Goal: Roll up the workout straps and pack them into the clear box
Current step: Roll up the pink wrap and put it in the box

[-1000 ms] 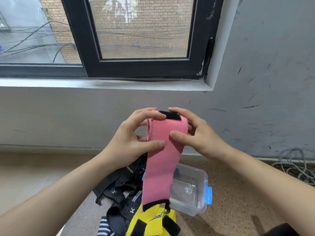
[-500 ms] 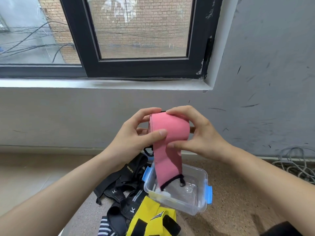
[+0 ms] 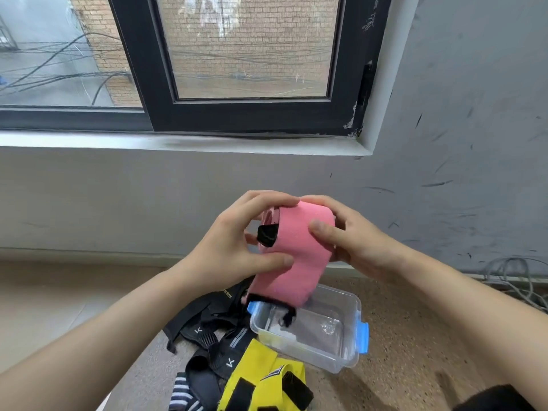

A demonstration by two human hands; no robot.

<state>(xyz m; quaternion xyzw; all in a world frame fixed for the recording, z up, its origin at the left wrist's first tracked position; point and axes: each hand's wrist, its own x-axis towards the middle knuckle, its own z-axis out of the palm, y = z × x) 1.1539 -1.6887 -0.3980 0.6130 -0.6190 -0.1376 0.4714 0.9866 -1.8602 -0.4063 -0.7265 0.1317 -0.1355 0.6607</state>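
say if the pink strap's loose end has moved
Yes: the pink strap's loose end rose from over the yellow strap to the clear box's rim.

White K-like logo [image 3: 198, 331] on black strap [image 3: 185, 323]. Second such logo [image 3: 229, 364] on adjoining black webbing [image 3: 207, 364]. Small yellow lettering [image 3: 226, 293] along strap's upper edge (too small to read). Dark scrawl [image 3: 369, 21] on wall [image 3: 444, 84], upper right: illegible.

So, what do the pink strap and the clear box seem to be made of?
The pink strap: probably woven elastic fabric, matte; it bends softly around the roll. The clear box: apparently hard plastic, glossy and see-through, with blue clips.
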